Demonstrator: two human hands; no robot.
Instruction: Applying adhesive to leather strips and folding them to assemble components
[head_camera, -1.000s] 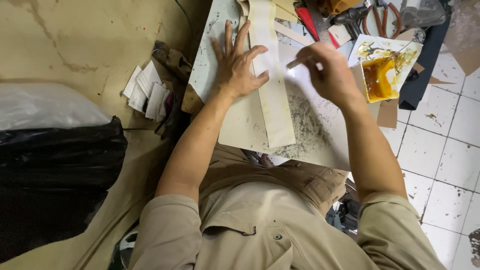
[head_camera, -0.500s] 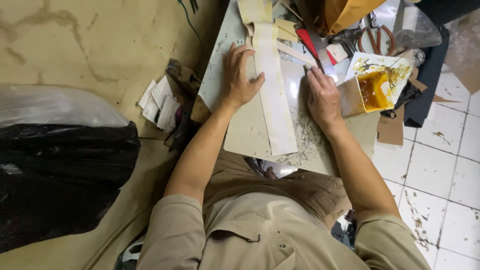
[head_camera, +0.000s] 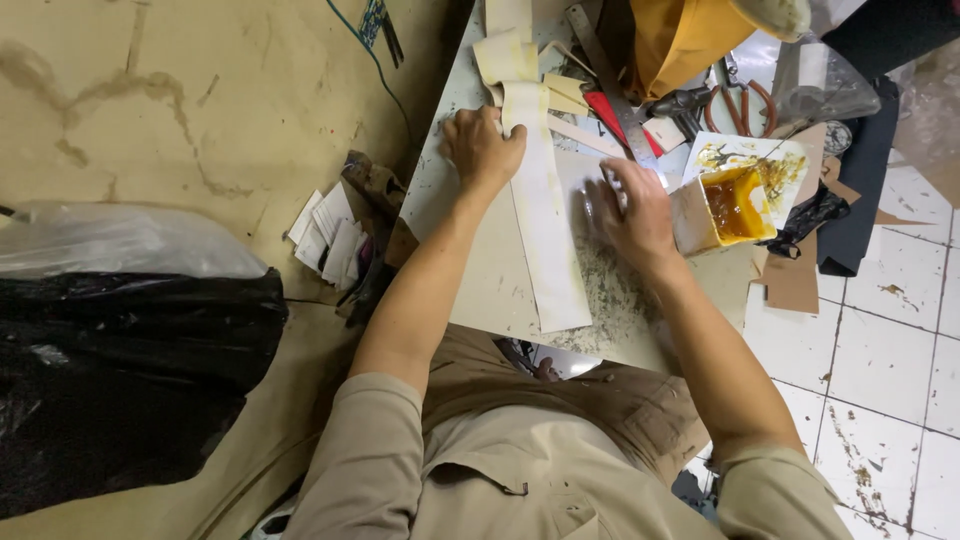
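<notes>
A long cream strip lies lengthwise on a pale work board across my lap. My left hand presses down on the strip's far end, fingers curled over its left edge. My right hand lies flat on the board just right of the strip, fingers spread, holding nothing. Right beside that hand stands a small open box of amber glue.
More cream strips, a metal ruler, a red-handled tool and scissors crowd the board's far end. A yellow cloth lies beyond. A black plastic bag sits at left, white floor tiles at right.
My right hand dropped from a raised position with a small tool to lie flat on the board. My left hand slid farther up the strip and its fingers curled.
</notes>
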